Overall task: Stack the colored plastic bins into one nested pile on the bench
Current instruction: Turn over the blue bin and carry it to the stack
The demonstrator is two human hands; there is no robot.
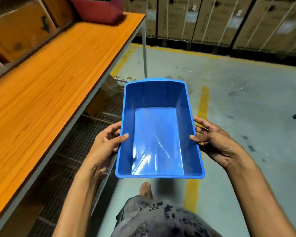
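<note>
Left hand (108, 142) and right hand (212, 139) grip the empty blue rectangular plastic bin (159, 132) by its side rims, above the floor — well apart from the red plastic bin (97, 11) on the orange wooden tabletop (50, 74). Misaligned nesting could jam it.

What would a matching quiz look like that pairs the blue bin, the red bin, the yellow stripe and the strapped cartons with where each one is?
Things:
1. blue bin
2. red bin
3. yellow stripe
4. strapped cartons

Places:
A. painted on the floor
B. at the far end of the bench
C. lined up in the background
D. held between the left hand and right hand

Pairs: 1-D, 2-B, 3-A, 4-C
</note>
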